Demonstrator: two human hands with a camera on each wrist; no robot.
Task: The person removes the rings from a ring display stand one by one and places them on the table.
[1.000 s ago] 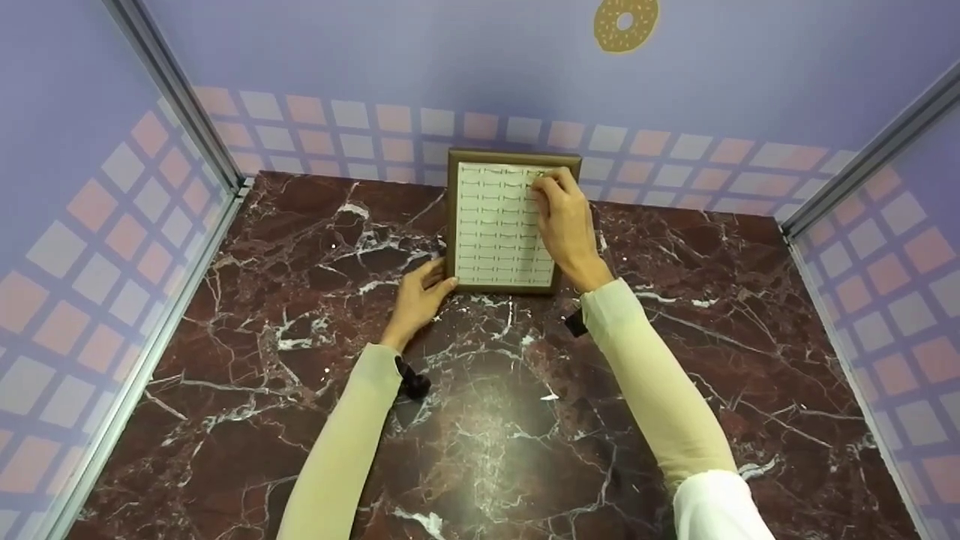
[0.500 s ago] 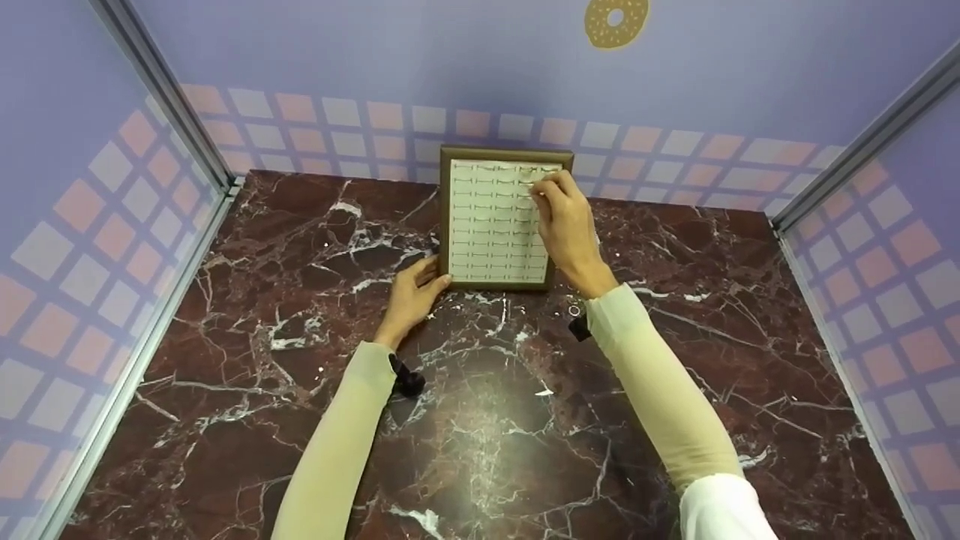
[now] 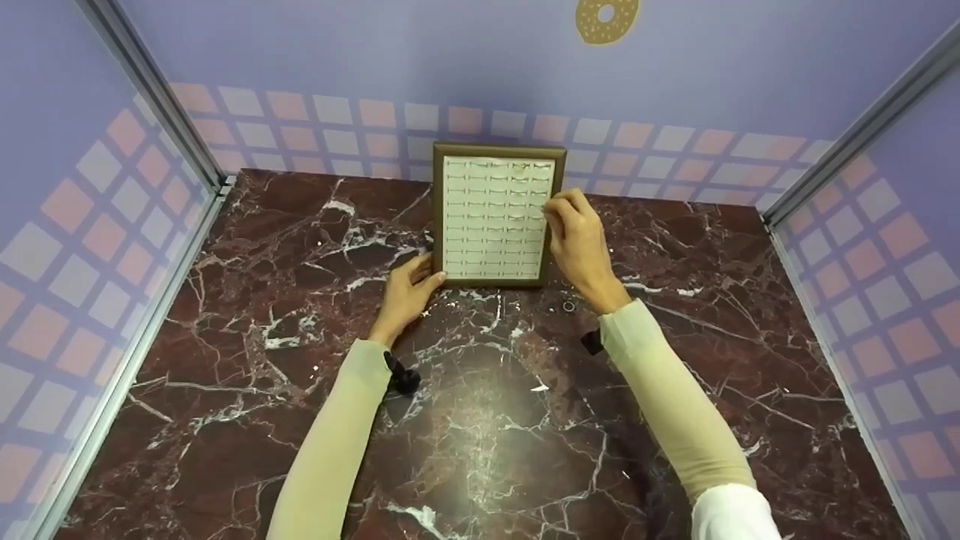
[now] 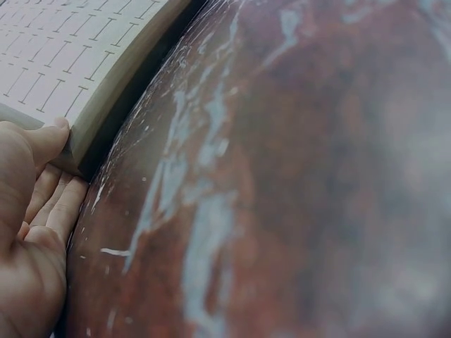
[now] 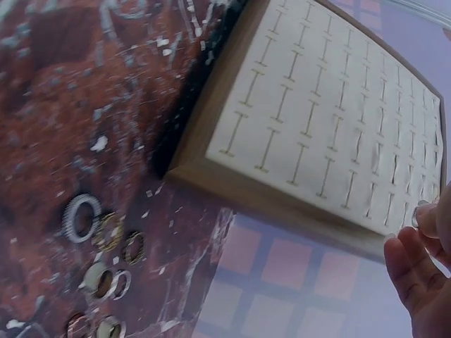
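A ring display tray leans upright near the back wall, with a wooden frame and a white pad cut with rows of slots. My left hand steadies its lower left corner, thumb on the front edge and fingers behind. My right hand is at the right edge of the pad, with thumb and fingertips pinched together. In the right wrist view a small silvery ring glints between them, mostly hidden. A gold-toned ring shows in the top row of slots.
Several loose rings lie on the dark red marble-patterned table, to the right of the tray and under my right wrist. A purple wall with pink and white squares stands right behind the tray; side walls flank the table.
My right hand has moved from the upper right slots down and out to the tray's right edge. My left hand keeps its place at the corner. The head view has shifted slightly.
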